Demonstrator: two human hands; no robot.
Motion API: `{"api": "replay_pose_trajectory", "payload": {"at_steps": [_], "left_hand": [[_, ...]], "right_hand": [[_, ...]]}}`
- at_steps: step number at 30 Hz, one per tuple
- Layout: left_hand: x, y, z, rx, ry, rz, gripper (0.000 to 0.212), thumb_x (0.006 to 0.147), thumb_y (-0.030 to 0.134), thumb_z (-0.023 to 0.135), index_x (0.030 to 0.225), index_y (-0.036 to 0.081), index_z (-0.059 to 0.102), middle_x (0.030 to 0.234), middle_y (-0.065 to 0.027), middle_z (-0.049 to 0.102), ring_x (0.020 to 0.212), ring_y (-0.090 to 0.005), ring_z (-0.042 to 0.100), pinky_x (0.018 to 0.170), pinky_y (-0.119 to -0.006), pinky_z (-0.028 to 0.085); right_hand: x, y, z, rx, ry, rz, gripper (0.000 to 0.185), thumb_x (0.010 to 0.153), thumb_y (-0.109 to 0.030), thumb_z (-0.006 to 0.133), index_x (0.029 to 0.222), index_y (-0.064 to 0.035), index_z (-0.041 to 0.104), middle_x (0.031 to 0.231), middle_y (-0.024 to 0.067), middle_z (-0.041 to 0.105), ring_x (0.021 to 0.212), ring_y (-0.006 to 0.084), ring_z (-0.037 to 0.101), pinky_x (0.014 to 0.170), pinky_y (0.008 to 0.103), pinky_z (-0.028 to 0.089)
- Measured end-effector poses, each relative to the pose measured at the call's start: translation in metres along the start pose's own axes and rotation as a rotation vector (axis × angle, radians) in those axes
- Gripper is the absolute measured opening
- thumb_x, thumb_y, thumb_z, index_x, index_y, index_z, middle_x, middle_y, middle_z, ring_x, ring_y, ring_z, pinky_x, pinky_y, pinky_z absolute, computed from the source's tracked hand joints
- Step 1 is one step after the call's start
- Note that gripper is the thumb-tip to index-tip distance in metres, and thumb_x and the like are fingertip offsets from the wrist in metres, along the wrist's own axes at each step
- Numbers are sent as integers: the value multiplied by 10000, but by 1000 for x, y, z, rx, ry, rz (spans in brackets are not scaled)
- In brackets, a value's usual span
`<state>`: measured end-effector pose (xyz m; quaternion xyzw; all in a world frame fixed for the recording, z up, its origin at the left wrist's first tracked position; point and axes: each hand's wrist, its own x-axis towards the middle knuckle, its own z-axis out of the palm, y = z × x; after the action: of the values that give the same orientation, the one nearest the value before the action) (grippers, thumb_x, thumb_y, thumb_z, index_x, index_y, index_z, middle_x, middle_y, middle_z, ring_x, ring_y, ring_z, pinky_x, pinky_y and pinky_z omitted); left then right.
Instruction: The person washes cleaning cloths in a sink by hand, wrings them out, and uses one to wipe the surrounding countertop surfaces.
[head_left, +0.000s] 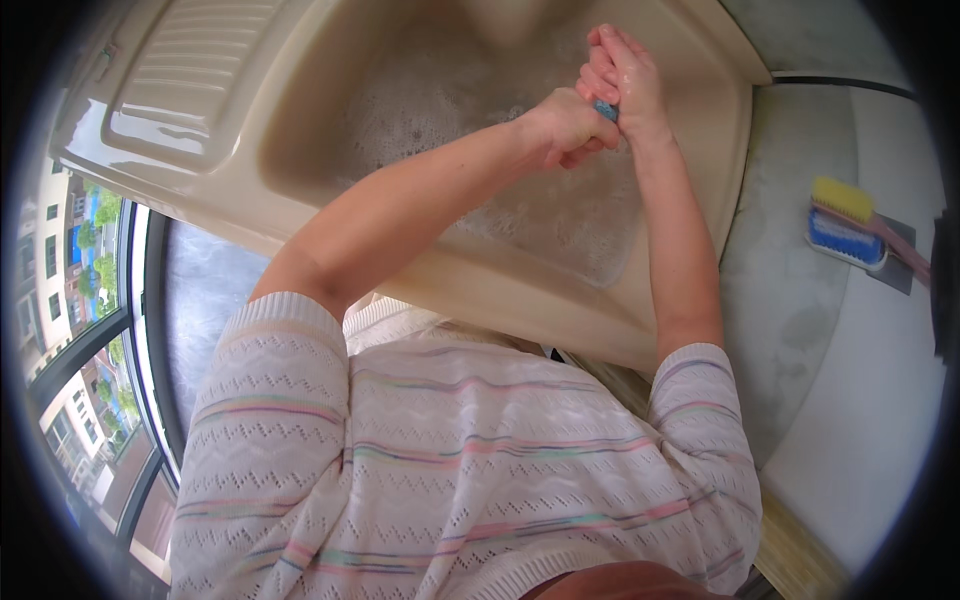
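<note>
My left hand (574, 127) and my right hand (626, 79) meet above the right part of a beige laundry sink (465, 274). Their fingers are curled tightly, one hand against the other. Between them shows a bit of a small blue cloth or sponge (605, 110); the rest of it is hidden inside the grip. My right hand looks wet. Below my hands, cloudy soapy water (420, 105) with foam and bubbles covers the basin's bottom.
A ribbed washboard (202, 67) is moulded into the sink's left side. On the right, a blue-and-white scrubbing brush (844, 238) and a yellow brush (844, 196) are beside the tiled surface (795, 322). A window (97, 322) is on the left.
</note>
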<state>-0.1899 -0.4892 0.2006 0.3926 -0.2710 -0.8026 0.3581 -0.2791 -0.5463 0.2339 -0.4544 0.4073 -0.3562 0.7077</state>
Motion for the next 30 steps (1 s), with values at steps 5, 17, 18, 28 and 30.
{"api": "replay_pose_trajectory", "payload": {"at_steps": [5,17,18,28,30], "left_hand": [[10,-11,-10,60,148,106,203,574,7,595,514,79,414,464,-1,370,368,-91,279,349,-263,180],[27,-16,-41,503,394,116,203,561,186,654,645,18,579,626,-85,554,571,-185,535,522,-305,442],[28,-16,-44,528,389,97,229,564,200,655,689,14,610,680,-108,594,642,-211,594,581,-312,484],[29,-14,-45,561,543,241,327,679,283,616,826,-8,632,848,-207,619,830,-332,605,704,-389,487],[30,-15,-52,568,574,248,387,657,335,631,834,-9,629,900,-225,606,872,-325,596,735,-402,476]], "right_hand": [[10,19,7,-150,155,-45,197,877,-219,470,814,-31,464,472,-22,275,369,83,259,390,251,288],[60,64,-4,-367,287,-229,198,881,-179,389,739,-52,444,417,4,310,304,121,290,283,282,251],[62,66,-2,-409,298,-249,198,882,-181,391,739,-55,444,419,2,309,305,118,290,284,282,250],[83,69,-4,-422,375,-235,184,888,-213,383,772,-81,438,433,-10,311,311,104,275,284,270,217],[87,70,3,-416,397,-238,180,887,-213,385,773,-83,435,435,-10,311,310,107,276,283,272,217]]}}
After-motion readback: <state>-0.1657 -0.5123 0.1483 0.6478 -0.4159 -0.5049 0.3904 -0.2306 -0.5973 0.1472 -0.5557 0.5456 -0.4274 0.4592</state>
